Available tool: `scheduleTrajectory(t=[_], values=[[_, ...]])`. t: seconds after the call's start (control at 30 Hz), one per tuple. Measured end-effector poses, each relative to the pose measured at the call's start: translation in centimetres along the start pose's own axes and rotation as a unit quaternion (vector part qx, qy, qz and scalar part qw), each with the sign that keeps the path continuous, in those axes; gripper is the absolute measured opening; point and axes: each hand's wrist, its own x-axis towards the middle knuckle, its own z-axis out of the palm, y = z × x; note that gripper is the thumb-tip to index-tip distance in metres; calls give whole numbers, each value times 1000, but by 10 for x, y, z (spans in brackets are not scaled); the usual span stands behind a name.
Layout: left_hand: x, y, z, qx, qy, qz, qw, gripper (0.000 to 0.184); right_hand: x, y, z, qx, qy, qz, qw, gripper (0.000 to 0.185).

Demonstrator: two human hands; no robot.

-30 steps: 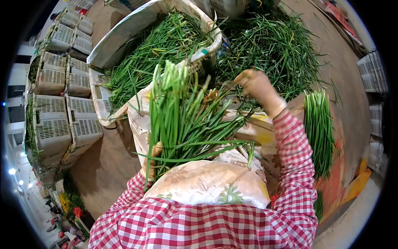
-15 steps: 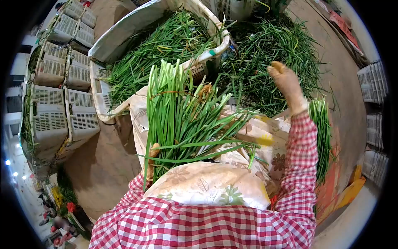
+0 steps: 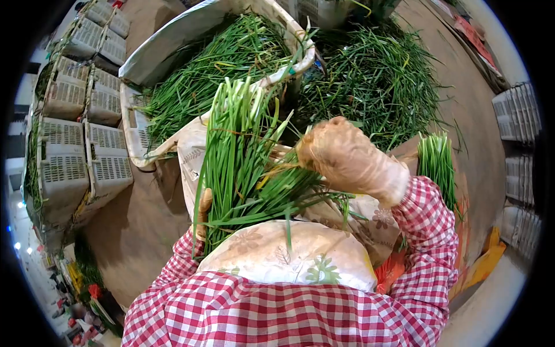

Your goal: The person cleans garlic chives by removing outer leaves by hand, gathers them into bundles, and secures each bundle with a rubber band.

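Note:
A thick bunch of long green stalks with pale ends pointing away lies over my lap, on a patterned cloth. My left hand is closed round the bunch's left side, low down; its fingers are partly hidden behind the leaves. At the right side of the bunch, my right hand is closed on some stalks and dry brownish strands, its fingertips bent in and slightly blurred. Right of that arm stands a neat bundle of stalks.
Beyond the bunch, a lined white crate holds loose green stalks. A large heap of greens lies right of it. Stacked white crates line the left, more crates the right. Orange-red netting is near my right elbow.
My right hand first rose away to the right over the heap, then came back down to the bunch and closed on its right side. My left hand stayed on the bunch.

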Motion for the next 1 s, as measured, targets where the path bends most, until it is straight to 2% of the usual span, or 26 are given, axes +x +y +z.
scheduleTrajectory(t=[0.03,0.07,0.13,0.17,0.2,0.23,0.27,0.33,0.4,0.47,0.53,0.57,0.6,0.67,0.7,0.73,0.77,0.8,0.83,0.87,0.93,0.97,1.0], values=[[-1,-1,13,6,10,21,1000,67,-5,11,13,42,139,-56,988,15],[3,0,3,-8,-10,12,1000,68,-5,23,15,-2,134,-23,991,13],[-3,-4,1,18,62,7,998,73,-3,56,15,-70,312,-27,947,10],[-3,-3,7,5,70,3,998,75,-5,60,10,111,299,98,943,13],[-3,-5,8,7,70,3,998,75,-10,62,3,250,265,224,904,19],[-4,-7,8,11,83,25,996,77,-13,80,7,108,303,229,919,21],[-5,-8,9,14,95,48,994,79,-15,96,13,109,304,229,918,21],[-5,-8,12,57,99,74,991,79,-22,122,22,20,346,250,904,23],[-9,-7,14,61,102,83,989,79,-31,132,3,34,374,336,864,25],[-14,-7,16,59,104,84,989,79,-54,167,-7,-130,383,390,827,30],[-17,-7,16,58,102,81,990,79,-65,178,-17,-198,282,545,764,29],[-19,-7,16,57,102,79,990,79,-65,177,-21,-132,167,627,749,36],[-20,-7,16,57,102,77,990,79,-64,171,-11,-132,167,627,749,36],[-20,-7,16,52,101,73,991,79,-66,154,19,-52,246,473,844,67],[-21,-6,16,50,100,71,991,79,-53,121,14,168,220,431,859,81],[-21,-6,16,46,99,70,992,79,-36,85,9,381,183,367,829,96],[-20,-4,15,44,96,66,992,79,-25,67,16,488,140,285,813,110],[-20,-3,15,43,92,65,993,79,-15,59,37,474,79,247,841,114],[-20,-2,15,41,88,62,993,79,-11,52,53,294,85,152,940,117],[-20,-1,15,41,85,59,994,79,-4,36,52,294,34,164,941,104],[-20,-1,16,38,79,54,995,79,0,20,19,300,-68,360,881,74],[-19,-2,17,35,77,52,995,79,-5,35,15,387,-22,284,877,46],[-15,-4,18,31,73,49,996,79,-17,47,3,406,30,271,872,40]])
